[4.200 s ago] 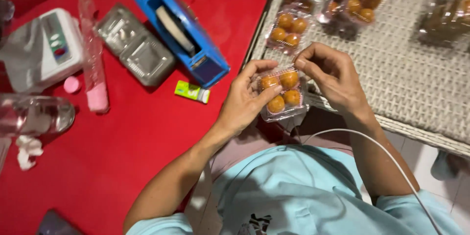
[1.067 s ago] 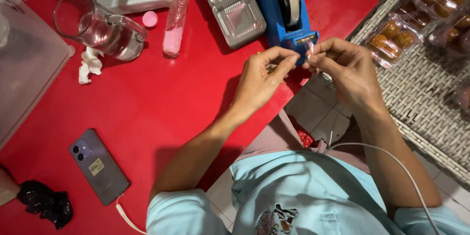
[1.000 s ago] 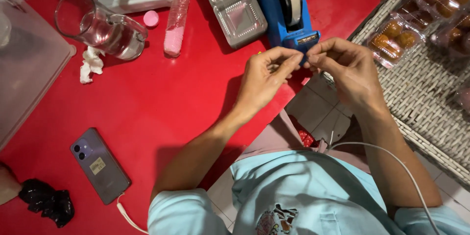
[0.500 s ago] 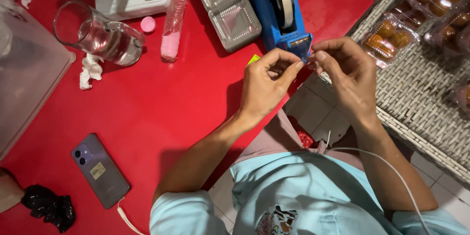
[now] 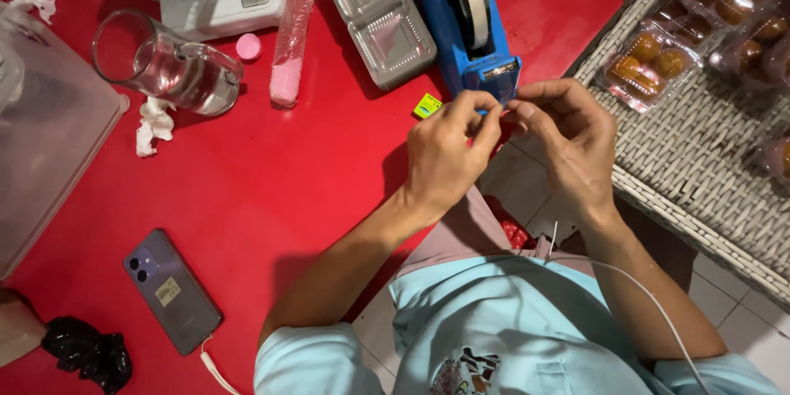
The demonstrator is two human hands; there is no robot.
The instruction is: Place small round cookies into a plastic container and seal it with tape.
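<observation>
While both hands meet just below the blue tape dispenser (image 5: pixel 469 25), the left hand (image 5: pixel 448 156) and right hand (image 5: pixel 568 144) pinch their fingertips together on what seems a strip of clear tape, too thin to see surely. One empty clear clamshell box (image 5: pixel 378 16) lies open beside it. On the wicker tray (image 5: pixel 699 156), a sealed box (image 5: pixel 650 66) holds four orange cakes.

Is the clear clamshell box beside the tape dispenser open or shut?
Open: the clear clamshell box lies spread flat and empty on the red table, left of the blue tape dispenser.
</observation>
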